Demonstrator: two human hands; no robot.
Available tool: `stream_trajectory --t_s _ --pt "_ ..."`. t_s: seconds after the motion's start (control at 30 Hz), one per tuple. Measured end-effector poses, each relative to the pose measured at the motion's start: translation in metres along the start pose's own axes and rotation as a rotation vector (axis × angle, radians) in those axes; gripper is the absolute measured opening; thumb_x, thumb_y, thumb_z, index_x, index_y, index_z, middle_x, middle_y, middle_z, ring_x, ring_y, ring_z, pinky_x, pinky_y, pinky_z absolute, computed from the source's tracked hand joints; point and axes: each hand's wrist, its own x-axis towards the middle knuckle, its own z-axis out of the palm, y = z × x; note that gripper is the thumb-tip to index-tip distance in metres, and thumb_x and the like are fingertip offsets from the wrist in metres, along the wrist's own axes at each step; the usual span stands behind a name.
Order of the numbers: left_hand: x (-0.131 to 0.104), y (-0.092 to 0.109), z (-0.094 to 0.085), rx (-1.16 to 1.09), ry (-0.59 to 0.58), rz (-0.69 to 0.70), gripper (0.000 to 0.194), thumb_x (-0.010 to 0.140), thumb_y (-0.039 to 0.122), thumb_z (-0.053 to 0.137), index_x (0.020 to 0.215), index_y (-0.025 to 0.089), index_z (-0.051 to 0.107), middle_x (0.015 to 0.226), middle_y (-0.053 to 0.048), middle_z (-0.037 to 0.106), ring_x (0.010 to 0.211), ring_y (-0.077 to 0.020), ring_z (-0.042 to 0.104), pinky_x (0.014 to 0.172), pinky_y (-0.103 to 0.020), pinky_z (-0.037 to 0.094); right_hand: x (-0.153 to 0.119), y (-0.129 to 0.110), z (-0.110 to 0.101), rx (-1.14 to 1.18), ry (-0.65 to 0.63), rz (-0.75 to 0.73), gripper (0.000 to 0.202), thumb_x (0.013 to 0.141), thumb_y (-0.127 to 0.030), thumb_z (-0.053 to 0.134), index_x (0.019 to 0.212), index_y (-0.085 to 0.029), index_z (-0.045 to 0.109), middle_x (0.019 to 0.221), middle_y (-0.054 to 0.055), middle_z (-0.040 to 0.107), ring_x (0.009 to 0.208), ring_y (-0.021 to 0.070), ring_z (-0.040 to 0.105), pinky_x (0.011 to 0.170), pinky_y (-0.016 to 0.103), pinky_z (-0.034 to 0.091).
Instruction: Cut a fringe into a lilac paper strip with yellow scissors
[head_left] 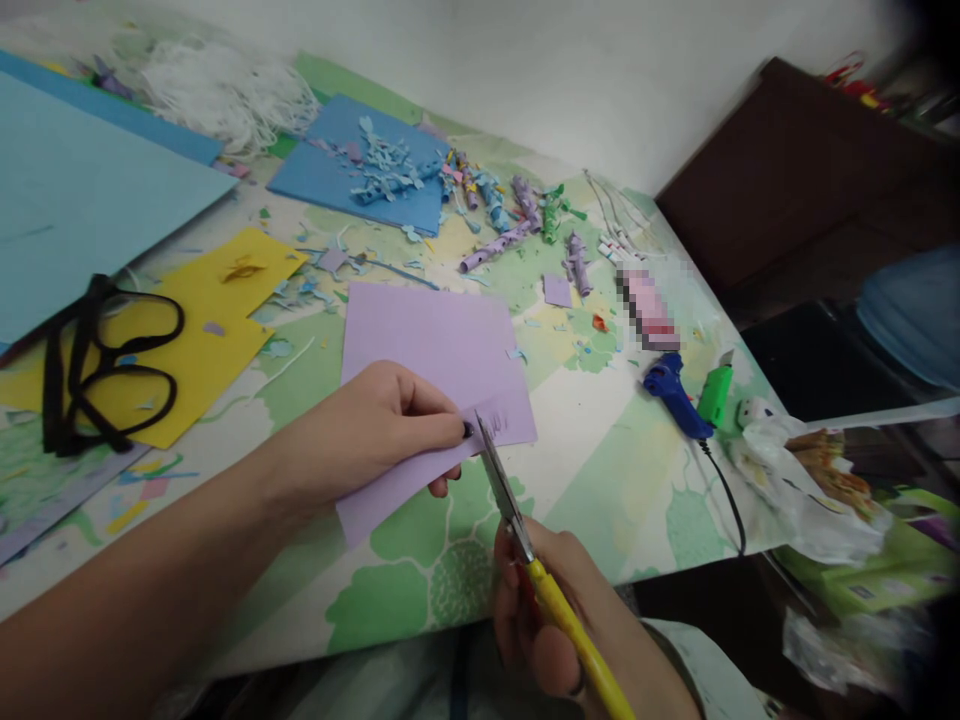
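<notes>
My left hand (pixel 382 430) pinches a folded strip of purple paper (pixel 390 494) between thumb and fingers. Small slits show along the strip's edge near my thumb. In my right hand (pixel 551 610) are scissors (pixel 551 595) with a yellow handle, their blades pointing up and left at the slit edge, beside my left fingertips. How far the blades are apart is hard to tell. Behind the strip, a larger purple sheet (pixel 427 330) lies flat on the patterned tablecloth (pixel 585 480).
Black glasses (pixel 112 365) rest on yellow paper (pixel 255 265) at left. Blue sheets (pixel 307 165), paper scraps and rolled paper pieces (pixel 495 247) lie farther back. A blue glue gun (pixel 679 395) and green cutter (pixel 716 393) are at right, near the table edge.
</notes>
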Motion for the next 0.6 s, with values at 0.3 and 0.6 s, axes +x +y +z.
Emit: stream_trajectory --t_s 0.3,0.6 --pt "0.0014 -0.0050 -0.0008 -0.022 -0.021 -0.022 0.027 0.075 0.026 0.062 0.050 0.018 0.068 0.045 0.004 0.066 0.040 -0.0073 0.053 0.041 -0.014 0.038 -0.0090 -0.0028 0.0010 -0.115 0.054 0.087 0.030 0.080 -0.042 0.067 0.093 -0.021 0.051 0.095 0.008 0.061 0.073 0.0214 0.063 0.065 0.032 0.050" --pt "0.0023 -0.0044 -0.0010 -0.009 -0.010 0.018 0.029 0.075 0.025 0.062 0.047 0.019 0.068 0.045 0.003 0.066 0.041 -0.0069 0.052 0.041 -0.014 0.036 -0.0041 -0.0029 0.0060 -0.068 0.094 0.119 0.033 0.076 -0.042 0.073 0.093 -0.022 0.053 0.080 0.002 0.061 0.064 0.0186 0.060 0.060 0.028 0.049"
